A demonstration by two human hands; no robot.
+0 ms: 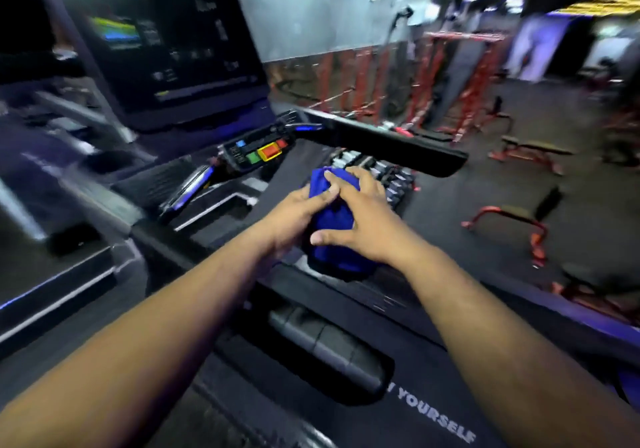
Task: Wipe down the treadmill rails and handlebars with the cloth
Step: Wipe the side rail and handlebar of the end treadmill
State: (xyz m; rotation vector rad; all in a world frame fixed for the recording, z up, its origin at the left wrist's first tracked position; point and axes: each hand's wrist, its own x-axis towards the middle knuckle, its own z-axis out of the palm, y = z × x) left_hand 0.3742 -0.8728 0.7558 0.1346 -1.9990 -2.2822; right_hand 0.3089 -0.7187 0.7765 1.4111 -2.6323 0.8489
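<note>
A bunched blue cloth (334,236) sits between both my hands above the treadmill's black frame. My left hand (298,215) grips it from the left, with fingers curled over its top. My right hand (363,219) holds it from the right, thumb across its front. The black right handlebar (391,144) runs just beyond the hands. A shorter black hand grip (325,347) lies below my forearms. The treadmill belt (433,402) with white lettering is at the bottom.
The dark console screen (166,45) stands at upper left, with a button panel (259,153) below it. A dumbbell rack (377,170) sits behind the hands. Red benches (519,225) and red racks (450,76) fill the gym floor to the right.
</note>
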